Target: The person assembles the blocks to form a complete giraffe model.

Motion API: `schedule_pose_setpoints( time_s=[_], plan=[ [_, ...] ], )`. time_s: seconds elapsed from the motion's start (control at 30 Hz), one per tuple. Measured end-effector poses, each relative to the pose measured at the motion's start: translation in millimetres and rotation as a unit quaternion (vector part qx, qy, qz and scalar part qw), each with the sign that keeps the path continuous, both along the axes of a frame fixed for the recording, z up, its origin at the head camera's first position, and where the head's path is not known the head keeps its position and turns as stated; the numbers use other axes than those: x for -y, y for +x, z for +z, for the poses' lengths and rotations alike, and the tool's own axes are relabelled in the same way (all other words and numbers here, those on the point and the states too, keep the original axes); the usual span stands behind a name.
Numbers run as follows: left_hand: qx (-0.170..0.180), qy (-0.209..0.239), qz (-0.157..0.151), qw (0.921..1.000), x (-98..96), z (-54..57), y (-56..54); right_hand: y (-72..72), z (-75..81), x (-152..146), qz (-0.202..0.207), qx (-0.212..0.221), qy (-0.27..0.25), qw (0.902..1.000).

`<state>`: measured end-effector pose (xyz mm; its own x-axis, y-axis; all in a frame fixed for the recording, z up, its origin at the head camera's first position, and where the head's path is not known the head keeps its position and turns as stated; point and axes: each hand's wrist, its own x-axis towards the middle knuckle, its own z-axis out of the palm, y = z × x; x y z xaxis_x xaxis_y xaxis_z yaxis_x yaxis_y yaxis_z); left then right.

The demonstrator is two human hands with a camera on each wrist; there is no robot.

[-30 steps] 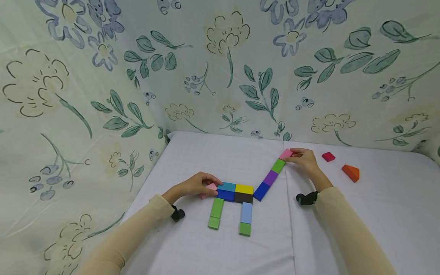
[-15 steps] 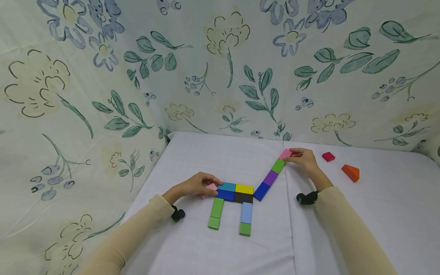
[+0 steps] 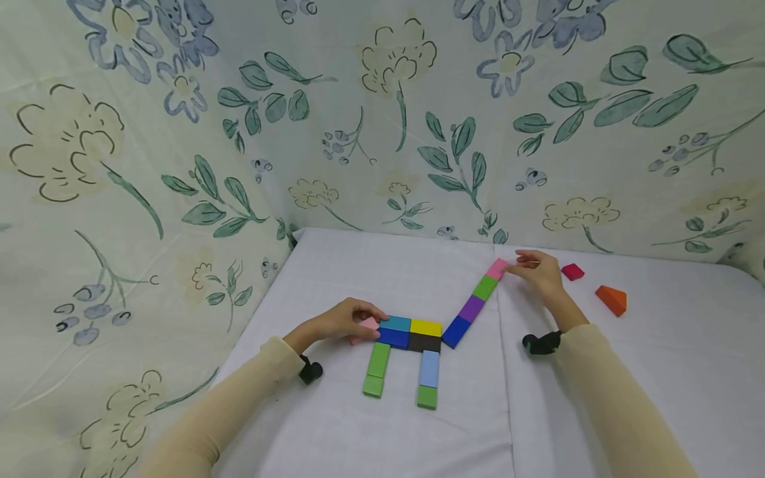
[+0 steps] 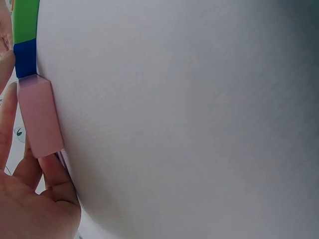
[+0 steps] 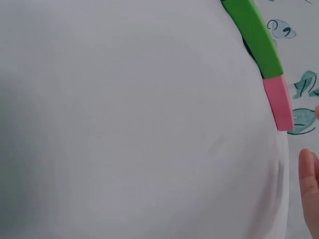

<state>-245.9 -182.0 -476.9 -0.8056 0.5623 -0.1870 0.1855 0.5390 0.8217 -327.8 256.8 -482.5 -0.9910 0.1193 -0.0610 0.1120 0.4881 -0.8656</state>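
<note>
My left hand (image 3: 343,319) grips a pale pink block (image 4: 41,117) at the left end of a flat block figure, its thumb and forefinger reaching the teal block (image 3: 395,323) and blue block (image 3: 393,338). Yellow (image 3: 425,328) and dark brown (image 3: 424,342) blocks complete that rectangle. From its right corner a slanting row rises: dark blue (image 3: 456,332), purple (image 3: 471,309), green (image 3: 485,287) and a pink block (image 3: 497,268) on top. Just right of this top block is my right hand (image 3: 540,274), fingers extended and apart from it in the right wrist view.
Two strips hang below the rectangle, one of green blocks (image 3: 376,362), one of a light blue block (image 3: 429,368) over a green block (image 3: 427,398). A red block (image 3: 572,272) and an orange wedge (image 3: 612,300) lie at the right on the white cloth (image 3: 466,438). Floral fabric stands behind.
My right hand has let go of the top pink block and drawn slightly back to the right, its fingers spreading. The left hand and the blocks have stayed in place.
</note>
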Motion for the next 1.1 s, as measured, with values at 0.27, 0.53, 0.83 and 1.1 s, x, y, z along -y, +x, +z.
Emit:
schedule_pose_setpoints(
  time_s=[0.27,0.53,0.83,1.1],
  plan=[
    [0.002,0.008,0.003,1.0000,-1.6,0.8,-0.7,0.0,10.6,-17,-0.113,-0.018,0.005,0.9934],
    [0.005,0.003,0.003,1.0000,-4.2,9.8,3.6,3.9,11.5,-43,-0.209,-0.021,0.006,0.9777],
    [0.002,-0.002,0.001,1.0000,-1.0,-1.7,-1.6,7.9,6.9,-63,-0.236,-0.009,0.020,0.9716],
    [0.000,-0.010,0.003,0.9999,0.3,-1.8,-1.2,6.0,2.0,-69,-0.204,0.007,0.036,0.9783]
  ],
)
